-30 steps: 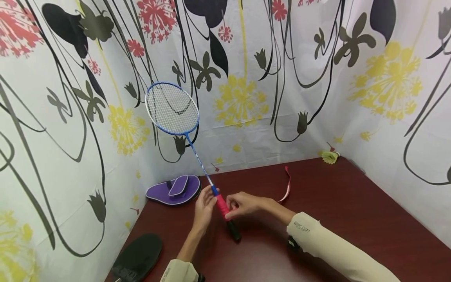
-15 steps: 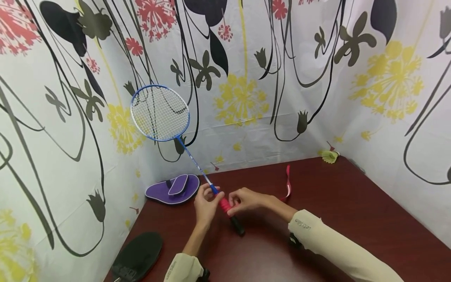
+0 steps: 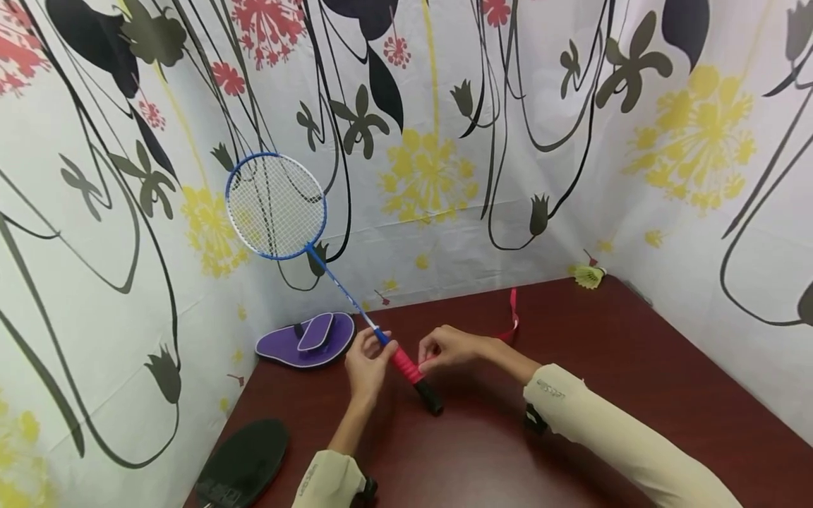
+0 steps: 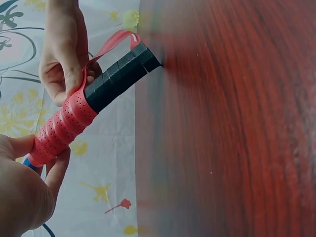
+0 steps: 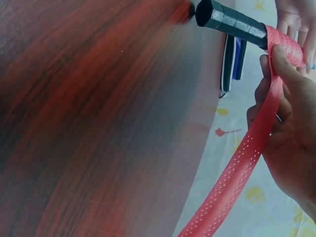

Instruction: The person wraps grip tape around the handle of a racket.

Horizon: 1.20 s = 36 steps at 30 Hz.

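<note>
**Holding a racket [image 3: 343, 289] and pinching red tape [image 5: 259, 131] above a dark red table [image 3: 667, 353]**

Has a black paddle [image 3: 244, 458] on the table at the near left, well apart from the racket and cut off by the bottom of the head view. Reaches in with pale sleeves [image 3: 610, 416], and blocks part of a loose red strip [image 3: 513, 307] with the right forearm [image 3: 508, 358]. Shows a purple case [image 3: 298, 353] farther back, lying just past the left hand [image 3: 367, 363]. Has a yellow shuttlecock [image 3: 588, 276] at the far right corner, and flowered cloth [image 3: 444, 240] behind everything.

Points the black handle end [image 3: 428, 396] toward the near side, over the table. Pinches the tape between thumb and curled fingers of the right hand [image 3: 451, 347], by the lower edge of the red wrap [image 3: 405, 363]; trails a long perforated ribbon from there. Clamps the left hand on the wrap's upper part, near the blue collar [image 3: 381, 336], with thumb and fingers on opposite sides. Tilts the racket up toward the far left, with the strung head [image 3: 276, 204] in front of the cloth. Cannot tell of any contact between head and cloth.
</note>
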### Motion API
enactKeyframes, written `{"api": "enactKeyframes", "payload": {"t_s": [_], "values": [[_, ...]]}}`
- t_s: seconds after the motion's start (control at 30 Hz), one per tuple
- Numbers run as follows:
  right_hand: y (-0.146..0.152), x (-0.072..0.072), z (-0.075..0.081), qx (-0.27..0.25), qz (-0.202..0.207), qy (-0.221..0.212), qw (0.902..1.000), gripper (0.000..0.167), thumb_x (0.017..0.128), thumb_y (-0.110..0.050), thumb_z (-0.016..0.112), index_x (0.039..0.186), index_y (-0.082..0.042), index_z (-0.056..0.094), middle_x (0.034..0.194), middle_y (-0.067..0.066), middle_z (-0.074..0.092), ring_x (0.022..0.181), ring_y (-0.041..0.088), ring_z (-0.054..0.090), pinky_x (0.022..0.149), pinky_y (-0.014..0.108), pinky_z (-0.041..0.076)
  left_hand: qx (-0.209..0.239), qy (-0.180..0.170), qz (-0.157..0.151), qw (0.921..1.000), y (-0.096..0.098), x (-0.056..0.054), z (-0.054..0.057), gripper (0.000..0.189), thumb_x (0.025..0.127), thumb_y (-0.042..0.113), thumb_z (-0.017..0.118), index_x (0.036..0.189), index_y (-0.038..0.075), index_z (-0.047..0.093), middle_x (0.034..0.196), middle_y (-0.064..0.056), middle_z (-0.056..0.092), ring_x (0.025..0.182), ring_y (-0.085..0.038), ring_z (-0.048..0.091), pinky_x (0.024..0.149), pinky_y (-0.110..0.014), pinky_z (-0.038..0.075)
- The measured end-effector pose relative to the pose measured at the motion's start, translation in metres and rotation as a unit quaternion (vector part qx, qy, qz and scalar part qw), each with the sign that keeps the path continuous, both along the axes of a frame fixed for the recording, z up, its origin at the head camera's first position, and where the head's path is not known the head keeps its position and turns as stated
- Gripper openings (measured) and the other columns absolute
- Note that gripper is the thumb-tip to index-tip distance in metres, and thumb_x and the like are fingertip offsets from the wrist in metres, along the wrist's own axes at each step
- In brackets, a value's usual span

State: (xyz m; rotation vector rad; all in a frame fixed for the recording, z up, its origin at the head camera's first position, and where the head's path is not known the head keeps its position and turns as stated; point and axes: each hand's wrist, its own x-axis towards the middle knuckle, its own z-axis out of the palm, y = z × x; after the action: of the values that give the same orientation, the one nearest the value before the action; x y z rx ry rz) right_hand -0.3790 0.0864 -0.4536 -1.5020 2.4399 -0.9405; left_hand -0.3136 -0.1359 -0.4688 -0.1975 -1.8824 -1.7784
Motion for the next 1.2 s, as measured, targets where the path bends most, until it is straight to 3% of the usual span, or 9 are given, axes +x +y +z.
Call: {"api": "enactKeyframes", "payload": {"t_s": [0.13,0.27,0.4,0.57,0.67,0.8,0.97,1.07,1.2], "values": [[-0.003,-0.003,0.005,0.007,-0.007,-0.010,0.9999,0.009,0.093,-0.030,0.080,0.094,-0.022,0.075,0.081,-0.010,0.072,0.074,0.006,0.067,0.067,0.022,0.055,0.006,0.003,-0.008,0.9999,0.001,-0.001,0.004,0.036,0.084,-0.004,0.083,0.116,0.001,0.068,0.108,-0.015,0.078,0.104,-0.038,0.074,0.080,-0.017,0.056],[-0.007,-0.004,0.009,0.026,0.003,-0.026,0.9993,0.018,0.095,-0.028,0.078,0.109,-0.017,0.076,0.080,-0.007,0.071,0.071,0.005,0.063,0.064,0.020,0.051,0.006,-0.005,-0.024,0.9997,0.003,-0.002,0.006,0.038,0.088,-0.006,0.077,0.123,-0.001,0.065,0.114,-0.018,0.076,0.108,-0.035,0.072,0.082,-0.019,0.057],[-0.012,-0.004,0.013,0.058,0.038,-0.057,0.9960,0.026,0.100,-0.027,0.072,0.121,-0.011,0.074,0.079,0.002,0.070,0.066,0.002,0.055,0.060,0.018,0.045,0.044,-0.031,-0.068,0.9962,0.003,-0.001,0.006,0.044,0.092,-0.011,0.069,0.134,-0.002,0.058,0.125,-0.024,0.071,0.110,-0.037,0.071,0.086,-0.023,0.058],[-0.016,-0.004,0.013,0.074,0.059,-0.072,0.9928,0.018,0.104,-0.026,0.067,0.115,-0.013,0.074,0.081,0.006,0.068,0.065,0.001,0.052,0.061,0.019,0.044,0.074,-0.045,-0.115,0.9896,0.002,0.000,0.005,0.049,0.096,-0.014,0.060,0.142,-0.001,0.048,0.135,-0.026,0.065,0.113,-0.041,0.069,0.090,-0.028,0.059],[-0.015,-0.005,0.011,0.076,0.037,-0.065,0.9943,0.015,0.102,-0.027,0.070,0.111,-0.016,0.073,0.080,-0.002,0.067,0.066,0.001,0.054,0.062,0.019,0.044,0.043,-0.040,-0.099,0.9933,0.002,-0.002,0.004,0.046,0.097,-0.010,0.061,0.140,0.000,0.050,0.133,-0.021,0.068,0.119,-0.038,0.067,0.090,-0.024,0.057],[-0.014,-0.007,0.008,0.076,0.006,-0.050,0.9958,0.021,0.097,-0.031,0.076,0.106,-0.013,0.069,0.081,-0.010,0.064,0.069,0.002,0.056,0.063,0.019,0.046,-0.012,-0.031,-0.050,0.9982,0.002,-0.004,0.002,0.038,0.097,0.000,0.069,0.133,0.003,0.056,0.127,-0.014,0.073,0.120,-0.034,0.066,0.082,-0.017,0.052],[-0.015,-0.008,0.003,0.059,-0.023,-0.042,0.9971,0.031,0.092,-0.033,0.082,0.100,-0.009,0.063,0.076,-0.010,0.061,0.068,0.004,0.055,0.062,0.019,0.045,-0.018,-0.028,-0.029,0.9990,0.006,-0.004,0.003,0.040,0.095,0.004,0.075,0.131,0.000,0.057,0.124,-0.021,0.072,0.115,-0.040,0.068,0.081,-0.016,0.053],[-0.015,-0.007,0.001,0.048,-0.030,-0.032,0.9979,0.036,0.089,-0.036,0.084,0.095,-0.010,0.060,0.072,-0.010,0.058,0.066,0.004,0.052,0.060,0.019,0.043,-0.002,-0.035,-0.035,0.9988,0.010,0.001,0.009,0.042,0.093,0.001,0.076,0.130,-0.003,0.057,0.123,-0.027,0.071,0.115,-0.043,0.068,0.086,-0.020,0.056],[-0.016,-0.003,0.003,0.040,-0.036,-0.003,0.9985,0.040,0.086,-0.043,0.085,0.091,-0.015,0.058,0.071,-0.011,0.056,0.062,0.003,0.049,0.058,0.020,0.041,0.001,-0.029,-0.032,0.9991,0.018,0.015,0.025,0.041,0.091,0.000,0.078,0.125,-0.004,0.058,0.116,-0.030,0.072,0.111,-0.044,0.070,0.090,-0.033,0.059]]}}
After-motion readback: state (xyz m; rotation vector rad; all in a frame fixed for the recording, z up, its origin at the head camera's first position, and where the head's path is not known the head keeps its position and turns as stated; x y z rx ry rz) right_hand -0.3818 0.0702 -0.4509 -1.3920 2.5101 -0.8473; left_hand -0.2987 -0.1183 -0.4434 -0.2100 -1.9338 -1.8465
